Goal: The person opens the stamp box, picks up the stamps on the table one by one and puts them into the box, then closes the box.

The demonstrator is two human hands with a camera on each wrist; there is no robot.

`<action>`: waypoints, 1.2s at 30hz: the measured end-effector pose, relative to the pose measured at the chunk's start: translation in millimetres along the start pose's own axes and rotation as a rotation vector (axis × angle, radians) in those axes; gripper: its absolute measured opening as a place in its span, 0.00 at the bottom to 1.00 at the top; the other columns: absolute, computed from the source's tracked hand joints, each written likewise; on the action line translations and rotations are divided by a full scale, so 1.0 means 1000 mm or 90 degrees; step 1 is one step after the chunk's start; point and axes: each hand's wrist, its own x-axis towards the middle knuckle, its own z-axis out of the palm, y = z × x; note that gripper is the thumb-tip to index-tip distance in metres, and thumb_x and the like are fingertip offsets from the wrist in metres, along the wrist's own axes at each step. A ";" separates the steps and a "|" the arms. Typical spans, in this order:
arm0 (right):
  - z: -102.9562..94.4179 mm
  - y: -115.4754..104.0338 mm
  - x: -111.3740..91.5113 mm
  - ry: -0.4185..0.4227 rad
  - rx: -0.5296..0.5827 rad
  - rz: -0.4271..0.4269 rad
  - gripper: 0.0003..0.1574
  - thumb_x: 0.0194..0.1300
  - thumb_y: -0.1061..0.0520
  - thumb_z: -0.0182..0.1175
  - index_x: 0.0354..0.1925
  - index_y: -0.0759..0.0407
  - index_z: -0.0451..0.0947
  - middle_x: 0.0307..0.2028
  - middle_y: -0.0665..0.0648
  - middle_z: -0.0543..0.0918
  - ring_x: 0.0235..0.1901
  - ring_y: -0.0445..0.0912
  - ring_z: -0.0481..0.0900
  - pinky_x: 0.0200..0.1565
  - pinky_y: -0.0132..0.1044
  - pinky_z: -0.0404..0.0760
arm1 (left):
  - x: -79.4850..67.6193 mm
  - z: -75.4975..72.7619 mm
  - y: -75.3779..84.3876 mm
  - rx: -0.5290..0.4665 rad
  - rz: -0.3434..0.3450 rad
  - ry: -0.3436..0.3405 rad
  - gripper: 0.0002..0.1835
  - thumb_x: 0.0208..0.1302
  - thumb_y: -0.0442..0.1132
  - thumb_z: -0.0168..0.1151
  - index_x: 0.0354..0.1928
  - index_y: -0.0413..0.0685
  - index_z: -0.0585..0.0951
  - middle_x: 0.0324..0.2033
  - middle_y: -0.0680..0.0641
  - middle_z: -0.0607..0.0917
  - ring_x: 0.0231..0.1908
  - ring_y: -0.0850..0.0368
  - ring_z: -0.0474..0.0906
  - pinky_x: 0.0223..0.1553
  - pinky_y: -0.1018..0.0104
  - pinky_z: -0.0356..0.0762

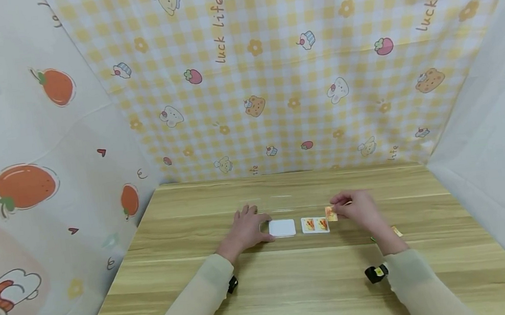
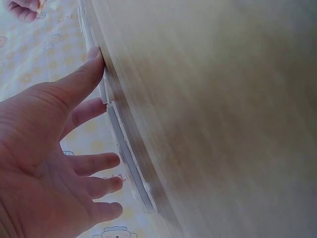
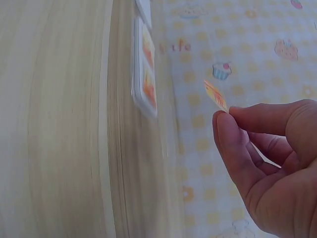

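My left hand (image 1: 248, 228) lies at the left end of the row, its thumb and forefinger spread by the edge of a plain white card-like slab (image 1: 282, 228); its other fingers stretch out loosely in the left wrist view. To the right of that slab lies a white-bordered slab (image 1: 315, 225) with two orange food pictures side by side. Just past its right end, my right hand (image 1: 361, 211) pinches a small orange-and-yellow picture card (image 3: 216, 95) between thumb and forefinger. In the right wrist view this card is raised, seen nearly edge-on.
Clear, thin-edged pieces (image 1: 282, 203) lie behind the white slab on the wooden table (image 1: 294, 286). A small yellowish card (image 1: 397, 231) and a green bit show beside my right forearm. A checked curtain (image 1: 257, 75) hangs behind the table.
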 end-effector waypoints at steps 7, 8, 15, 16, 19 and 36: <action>0.033 -0.015 0.009 -0.051 0.062 0.014 0.10 0.65 0.70 0.64 0.45 0.73 0.83 0.36 0.63 0.85 0.35 0.56 0.86 0.40 0.49 0.86 | 0.000 0.001 0.000 -0.001 0.000 0.003 0.32 0.54 0.62 0.74 0.60 0.59 0.83 0.66 0.37 0.72 0.70 0.34 0.59 0.67 0.32 0.52; 0.038 -0.017 0.010 -0.054 0.066 0.019 0.09 0.65 0.69 0.65 0.45 0.72 0.83 0.36 0.63 0.85 0.35 0.56 0.86 0.39 0.48 0.86 | 0.000 0.001 0.000 -0.003 0.000 0.003 0.32 0.54 0.62 0.74 0.60 0.59 0.83 0.65 0.37 0.72 0.70 0.34 0.59 0.67 0.31 0.51; 0.068 -0.026 0.016 -0.052 0.036 0.021 0.05 0.63 0.65 0.68 0.39 0.66 0.85 0.30 0.58 0.86 0.29 0.55 0.85 0.32 0.44 0.85 | -0.001 0.001 0.000 0.002 -0.008 0.003 0.32 0.54 0.62 0.74 0.60 0.59 0.83 0.66 0.37 0.72 0.72 0.33 0.54 0.68 0.31 0.50; 0.072 -0.027 0.017 -0.049 0.029 0.019 0.04 0.62 0.65 0.69 0.37 0.65 0.85 0.29 0.57 0.86 0.27 0.54 0.84 0.30 0.42 0.84 | -0.001 0.001 0.000 0.002 -0.008 0.003 0.32 0.54 0.62 0.74 0.60 0.59 0.83 0.66 0.37 0.72 0.72 0.33 0.54 0.68 0.31 0.50; 0.082 -0.029 0.020 -0.031 -0.008 0.018 0.03 0.59 0.63 0.72 0.34 0.61 0.86 0.26 0.54 0.85 0.25 0.50 0.80 0.27 0.38 0.78 | -0.001 0.002 0.000 0.005 -0.013 -0.002 0.32 0.54 0.62 0.74 0.61 0.60 0.83 0.67 0.38 0.71 0.73 0.34 0.53 0.68 0.32 0.50; 0.116 -0.036 0.027 0.020 -0.161 0.102 0.07 0.54 0.55 0.77 0.27 0.49 0.85 0.25 0.46 0.83 0.22 0.44 0.79 0.23 0.38 0.72 | -0.001 0.000 0.003 -0.013 -0.010 0.005 0.32 0.55 0.60 0.75 0.60 0.58 0.83 0.66 0.36 0.71 0.72 0.33 0.54 0.68 0.36 0.55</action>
